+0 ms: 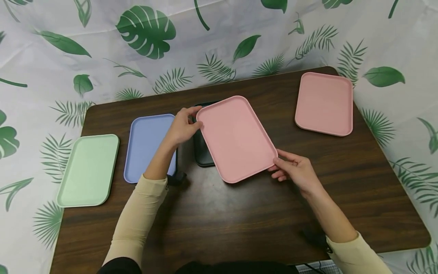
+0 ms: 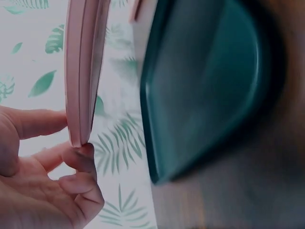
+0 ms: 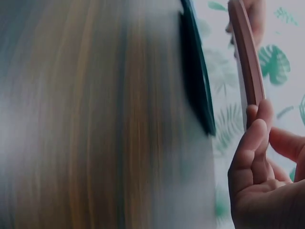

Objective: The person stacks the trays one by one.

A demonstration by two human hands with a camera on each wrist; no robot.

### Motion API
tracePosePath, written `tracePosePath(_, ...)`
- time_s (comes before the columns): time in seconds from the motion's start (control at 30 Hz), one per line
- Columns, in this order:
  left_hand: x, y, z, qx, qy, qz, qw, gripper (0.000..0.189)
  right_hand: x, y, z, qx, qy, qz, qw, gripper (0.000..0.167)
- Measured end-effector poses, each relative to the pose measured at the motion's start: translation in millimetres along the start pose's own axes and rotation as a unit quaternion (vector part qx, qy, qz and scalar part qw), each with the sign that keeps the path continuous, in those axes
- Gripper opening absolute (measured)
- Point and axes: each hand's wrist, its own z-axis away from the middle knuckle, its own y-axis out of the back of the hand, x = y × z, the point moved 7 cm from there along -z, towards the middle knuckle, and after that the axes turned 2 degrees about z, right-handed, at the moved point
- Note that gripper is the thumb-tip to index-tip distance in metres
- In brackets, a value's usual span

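Observation:
Both hands hold a pink tray [image 1: 237,139] up off the table, turned at a slant. My left hand [image 1: 183,127] grips its far left corner, thumb on one face and fingers behind, as the left wrist view also shows. At the near right corner my right hand [image 1: 294,167] pinches the rim between thumb and fingers. Below the held tray lies a dark green tray [image 1: 203,152], mostly hidden by it in the head view; the left wrist view shows more of the green tray [image 2: 205,86] on the tabletop, with a gap between the two.
A blue tray [image 1: 145,142] lies under my left forearm, and a light green tray [image 1: 89,171] overhangs the table's left edge. Another pink tray [image 1: 324,104] is at the far right corner of the wooden table [image 1: 232,228]. A leaf-print cloth [image 1: 212,38] hangs behind.

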Motion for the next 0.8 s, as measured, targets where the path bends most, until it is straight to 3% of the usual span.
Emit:
tracePosePath(0.23,-15.1,18.4,-22.5,-0.027,-0.003,-0.017,0.9995,0.055,7,-39,-7.8,-0.012,-0.013,-0.027,0.9995,0.06)
tracePosePath(0.47,-28.7,26.9,-40.0,-0.048,0.004,-0.002,0.9989,0.058,11,-75,-7.6,-0.038,-0.024,-0.038,0.9983,0.063)
tracePosePath(0.63,-32.2,26.7,-55.8,-0.05,-0.008,0.005,0.9987,0.058,12,-87,-10.4,-0.04,-0.026,-0.042,0.998,0.067)
tracePosePath(0.8,-36.2,24.1,-67.9,-0.053,-0.013,-0.025,0.9982,0.06,12,-92,-15.3,-0.041,-0.024,-0.038,0.9982,0.068)
